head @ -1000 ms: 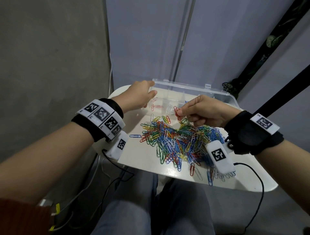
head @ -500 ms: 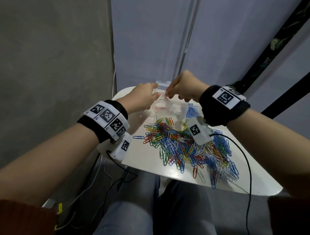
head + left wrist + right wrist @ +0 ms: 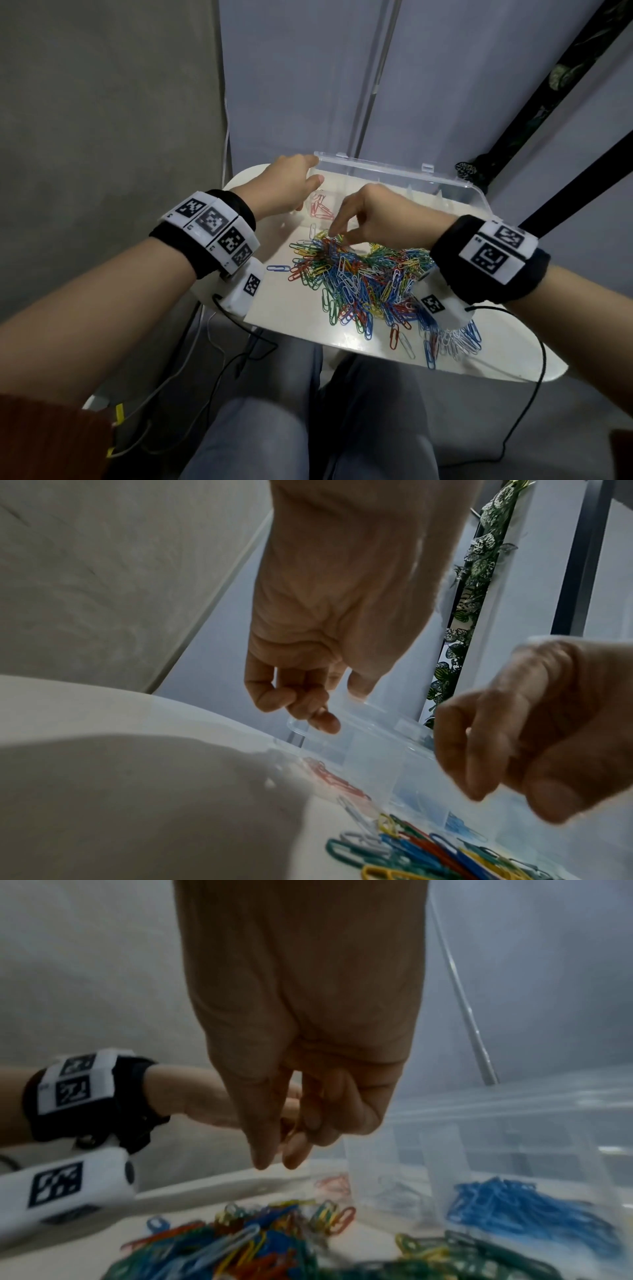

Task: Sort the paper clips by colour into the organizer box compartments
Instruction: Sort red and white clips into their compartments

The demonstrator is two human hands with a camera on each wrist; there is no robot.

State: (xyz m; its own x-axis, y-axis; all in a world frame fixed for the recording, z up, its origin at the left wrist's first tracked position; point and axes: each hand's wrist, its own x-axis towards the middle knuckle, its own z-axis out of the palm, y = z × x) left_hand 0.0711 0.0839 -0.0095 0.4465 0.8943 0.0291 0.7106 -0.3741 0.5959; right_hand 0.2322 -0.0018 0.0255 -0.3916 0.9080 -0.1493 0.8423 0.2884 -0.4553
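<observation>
Nearest to us, we are noting grey-trousered knees under the near rim of the white bench. On that bench we are counting a spill of white clips at the near right, then the main pile of paper clips, mixed red, blue, green, yellow and white and not yet sorted, with a lone blue clip lying apart to its left. At the pile's far edge the right hand is hanging fingers-down, thumb and forefinger narrowed close together just over the clips. The right wrist view is showing nothing between them, so we are judging it empty and poised for the next pick. Half a second ago this hand was up over the box's far left corner beside the left hand, and a second ago it was pinching a red clip; it is now back at the pile. Farther off, the left hand is gripping the left corner of the clear organizer box, fingers curled at the rim, in our judgement to keep the light box from sliding; it is holding as before. Inside, red clips are lying in the left compartment, and blue clips in one farther right.
</observation>
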